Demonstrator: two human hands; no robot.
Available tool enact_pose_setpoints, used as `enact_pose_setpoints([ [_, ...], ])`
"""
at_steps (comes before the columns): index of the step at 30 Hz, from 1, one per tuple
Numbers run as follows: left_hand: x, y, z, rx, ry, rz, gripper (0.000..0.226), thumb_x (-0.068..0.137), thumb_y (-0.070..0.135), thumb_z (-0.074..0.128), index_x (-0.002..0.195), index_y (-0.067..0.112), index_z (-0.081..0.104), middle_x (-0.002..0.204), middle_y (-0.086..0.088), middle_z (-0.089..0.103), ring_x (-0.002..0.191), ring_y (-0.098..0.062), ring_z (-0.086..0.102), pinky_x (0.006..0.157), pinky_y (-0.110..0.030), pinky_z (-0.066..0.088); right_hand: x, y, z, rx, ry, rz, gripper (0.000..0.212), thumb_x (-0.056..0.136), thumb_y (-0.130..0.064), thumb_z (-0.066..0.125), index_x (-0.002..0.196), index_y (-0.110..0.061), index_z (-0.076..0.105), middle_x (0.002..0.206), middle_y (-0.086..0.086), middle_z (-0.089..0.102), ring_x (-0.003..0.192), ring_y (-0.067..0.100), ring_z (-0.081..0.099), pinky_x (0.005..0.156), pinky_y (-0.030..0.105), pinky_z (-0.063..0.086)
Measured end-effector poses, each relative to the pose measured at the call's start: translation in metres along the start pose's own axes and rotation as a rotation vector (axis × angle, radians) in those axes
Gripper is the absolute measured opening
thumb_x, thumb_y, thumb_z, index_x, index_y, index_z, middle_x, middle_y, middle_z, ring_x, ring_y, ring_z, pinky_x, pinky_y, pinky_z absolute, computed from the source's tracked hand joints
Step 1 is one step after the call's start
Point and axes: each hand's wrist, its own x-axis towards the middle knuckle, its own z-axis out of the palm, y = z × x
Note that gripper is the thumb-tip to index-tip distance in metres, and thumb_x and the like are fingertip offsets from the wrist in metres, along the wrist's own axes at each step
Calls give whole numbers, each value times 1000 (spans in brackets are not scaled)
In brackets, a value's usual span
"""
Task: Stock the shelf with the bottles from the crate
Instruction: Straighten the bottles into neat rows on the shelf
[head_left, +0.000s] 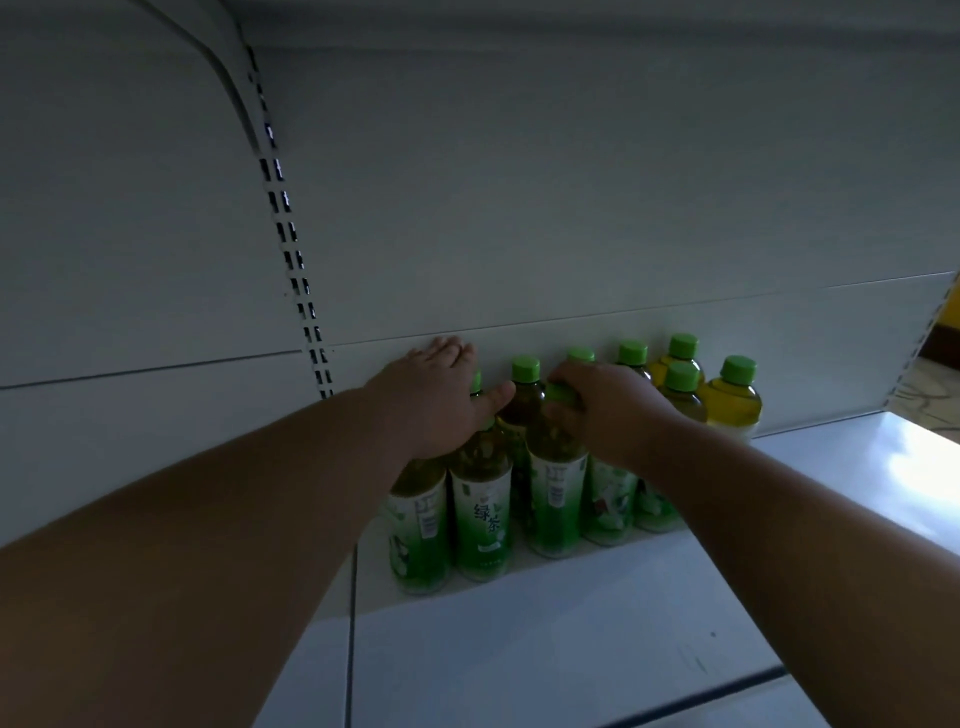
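bottles (480, 514): upright, caps up, on shelf (597, 623) | left hand (436, 400): fingers flat, together, atop bottles | right hand (608, 410): fingers clamped on front bottle (556, 493) cap

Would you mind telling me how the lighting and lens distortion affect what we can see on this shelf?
Head view: dim overall, the white metal shelf and back panel read grey; bright glare washes out the shelf's right end; the wide-angle lens bows the slotted upright; the green-capped tea bottles stay legible, the left hand and right hand dark.

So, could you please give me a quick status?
Left hand flat on bottle tops. Right hand gripping a bottle cap. Bottles grouped on shelf. Nothing blocking.
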Motion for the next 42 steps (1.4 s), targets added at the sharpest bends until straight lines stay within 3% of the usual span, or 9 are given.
enact_pose_setpoints([
  [10, -3, -2, 7, -39, -43, -39, 74, 98, 61, 4, 159, 20, 0, 167, -1, -4, 153, -21, 0, 123, -38, 3, 6, -15, -7, -5, 42, 2, 27, 94, -34, 63, 110, -13, 63, 100, 5, 64, 92, 26, 61, 70, 32, 45],
  [17, -7, 1, 3, -53, -39, -31, 71, 101, 59, 8, 159, 19, 0, 167, -1, -4, 153, -19, 0, 120, -34, 2, 1, -19, 6, 45, 26, 26, 24, 96, -32, 62, 113, -16, 63, 94, 2, 63, 78, 16, 59, 55, 24, 40],
  [20, -6, 0, 5, -44, -39, -25, 72, 101, 59, 8, 159, 18, 0, 167, -1, -3, 153, -19, 0, 121, -36, 3, -1, -18, 5, 101, 21, 33, 30, 95, -36, 63, 117, -17, 62, 98, 3, 65, 80, 16, 60, 61, 26, 45],
  [24, -5, -3, 7, -81, -40, -42, 75, 98, 63, 9, 159, 20, 1, 167, 0, -3, 153, -22, 3, 123, -46, 11, -7, -2, -9, 108, 212, 9, 28, 99, -37, 55, 111, -15, 66, 101, 5, 65, 87, 23, 60, 68, 29, 40],
  [26, -5, -2, 2, -140, -16, -34, 75, 98, 62, 12, 159, 19, 3, 167, 0, -2, 153, -20, 4, 122, -48, 16, -6, 14, -21, 34, 286, 13, 24, 99, -32, 54, 111, -15, 67, 106, 8, 63, 90, 27, 60, 72, 33, 46],
  [30, 3, 21, -14, -124, 76, 45, 71, 101, 58, 16, 159, 16, 9, 167, -2, 7, 152, -20, 10, 122, -46, 17, -3, 44, -32, -150, 129, 64, 32, 98, -33, 56, 126, -20, 61, 115, 9, 62, 99, 27, 60, 75, 29, 42],
  [33, 17, 53, -15, -119, 10, 77, 69, 103, 55, 19, 159, 16, 8, 167, -2, 6, 152, -20, 9, 123, -43, 13, -3, 49, -26, -184, 4, 76, 34, 98, -36, 55, 129, -21, 58, 108, 8, 67, 92, 26, 63, 72, 29, 46],
  [37, 31, 69, 1, -47, -3, 63, 68, 104, 52, 18, 159, 13, 6, 167, -5, 4, 153, -19, 6, 123, -43, 11, -1, 55, -22, -140, -6, 54, 33, 99, -35, 55, 126, -18, 58, 102, 8, 68, 84, 25, 60, 69, 28, 42],
  [42, 33, 68, 2, -14, -37, 63, 65, 106, 48, 15, 159, 13, 2, 167, -3, -2, 153, -16, -1, 122, -35, 4, 0, 49, -29, -127, -10, 20, 24, 96, -32, 57, 112, -13, 60, 101, 9, 65, 94, 29, 62, 69, 29, 37],
])
